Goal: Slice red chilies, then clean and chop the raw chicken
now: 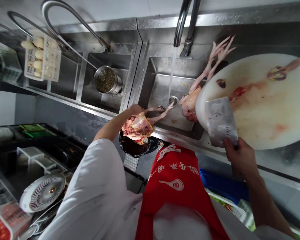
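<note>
— Chicken carcass [137, 128], split open: found where?
— Out past the front edge of the sink [160, 86], right above a black bag [137, 148]. Probably held there so drips fell into the bag and not on the floor.
— Gripped how?
— Clamped from above by the left hand [135, 109], fingers closed on the back end, legs pointing toward the drain.
— And the right hand [240, 156]?
— Wrapped shut round the handle of a cleaver [221, 121]. Blade rested flat on the near rim of the round cutting board [265, 110], seemingly parked clear of any meat.
— Anything else?
— Noted a second chicken [191, 101] slumped in the sink against the board's rim, feet up, just beside the stream from the tap [187, 23]; likely placed within reach of the water. Saw a strainer pot [106, 80] in the next basin, well apart.
</note>
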Available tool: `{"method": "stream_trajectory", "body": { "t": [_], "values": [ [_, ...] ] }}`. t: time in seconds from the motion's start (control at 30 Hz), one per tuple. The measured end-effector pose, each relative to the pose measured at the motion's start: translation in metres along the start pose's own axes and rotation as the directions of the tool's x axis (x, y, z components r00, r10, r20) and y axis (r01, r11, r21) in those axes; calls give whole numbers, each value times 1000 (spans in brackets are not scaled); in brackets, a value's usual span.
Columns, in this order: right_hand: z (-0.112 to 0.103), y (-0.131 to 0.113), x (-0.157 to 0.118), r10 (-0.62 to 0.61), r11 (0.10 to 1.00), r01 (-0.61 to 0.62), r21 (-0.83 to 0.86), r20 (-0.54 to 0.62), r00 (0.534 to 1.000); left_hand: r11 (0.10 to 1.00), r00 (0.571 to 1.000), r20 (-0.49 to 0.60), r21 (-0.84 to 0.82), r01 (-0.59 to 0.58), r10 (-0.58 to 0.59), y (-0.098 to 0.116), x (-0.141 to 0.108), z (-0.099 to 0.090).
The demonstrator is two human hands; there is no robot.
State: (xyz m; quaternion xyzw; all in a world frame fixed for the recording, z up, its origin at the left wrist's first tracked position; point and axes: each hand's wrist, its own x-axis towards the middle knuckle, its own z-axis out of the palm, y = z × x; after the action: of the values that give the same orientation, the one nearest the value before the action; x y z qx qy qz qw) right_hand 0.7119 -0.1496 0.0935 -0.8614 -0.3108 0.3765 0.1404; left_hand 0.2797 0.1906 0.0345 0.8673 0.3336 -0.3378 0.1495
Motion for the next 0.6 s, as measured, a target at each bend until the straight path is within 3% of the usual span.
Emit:
{"method": "stream_trajectory", "body": {
  "t": [0.1,0.2,0.27,0.43,0.5,0.6],
  "values": [
    [9,-2,7,-63,998,63,3,32,998,989,995,51,128,75,-82,-4,-33,-15],
    [18,-6,8,-152,988,152,13,-8,988,963,968,69,144,229,-241,8,-79,-30],
    [23,-10,4,-219,975,221,34,-50,974,939,944,49,136,316,-325,27,-112,-38],
    [27,3,-17,-259,954,270,130,-90,962,915,926,-88,144,376,-366,78,-179,-60],
    [25,20,-33,-252,947,272,172,-130,959,919,922,-169,133,371,-348,100,-201,-79],
    [20,51,-65,-239,929,285,237,-206,949,917,895,-322,147,370,-309,142,-231,-123]
  ]
}}
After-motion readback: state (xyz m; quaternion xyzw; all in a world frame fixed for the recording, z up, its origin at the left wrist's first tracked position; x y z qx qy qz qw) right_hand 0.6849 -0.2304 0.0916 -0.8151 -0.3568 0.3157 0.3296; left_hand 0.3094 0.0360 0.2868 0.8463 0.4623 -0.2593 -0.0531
